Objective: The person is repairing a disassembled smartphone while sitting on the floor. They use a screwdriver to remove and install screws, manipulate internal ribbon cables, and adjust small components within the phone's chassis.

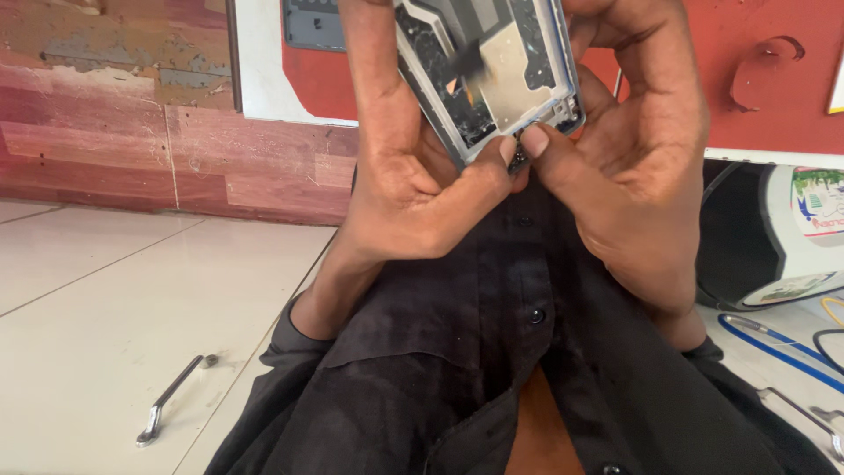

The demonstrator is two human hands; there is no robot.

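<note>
Head view: both hands' fingers (527, 141) pinch the opened phone's (492, 70) lower edge.

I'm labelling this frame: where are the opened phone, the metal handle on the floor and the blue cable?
opened phone (492, 70), head view, on its exposed inner plate.
metal handle (171, 398), head view, mid-bar.
blue cable (778, 349), head view, on its straight run.

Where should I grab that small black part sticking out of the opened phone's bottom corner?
Pinch the small black part at its exposed lower tip, coming from below, where both thumbs already meet. The opened grey-framed phone covers its upper end, so only that tip looks free.
</note>
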